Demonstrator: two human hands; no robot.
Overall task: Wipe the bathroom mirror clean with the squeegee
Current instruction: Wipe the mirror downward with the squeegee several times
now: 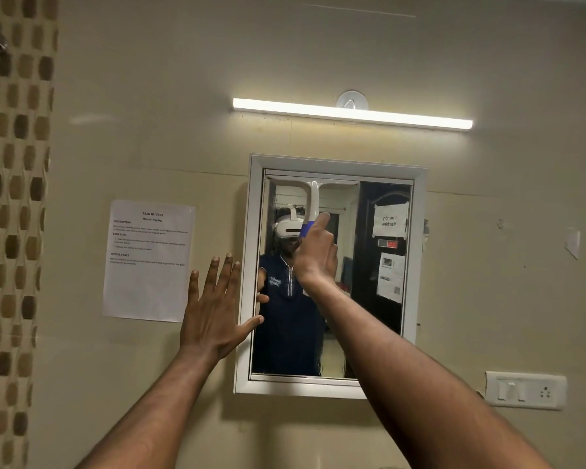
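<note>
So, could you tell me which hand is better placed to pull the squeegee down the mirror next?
The right hand: it already grips the squeegee, whose blade sits at the top of the mirror. The left hand lies open and flat against the mirror frame, holding nothing.

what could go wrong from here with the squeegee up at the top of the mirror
1. The left hand lies flat against the mirror frame with its thumb reaching onto the glass, so it may leave fresh fingerprints.
2. The squeegee blade spans only the upper left part of the mirror; one downward pull would probably leave the right side unwiped.
3. The right hand grips only the handle's lower end, so the blade might tilt and streak.
</note>
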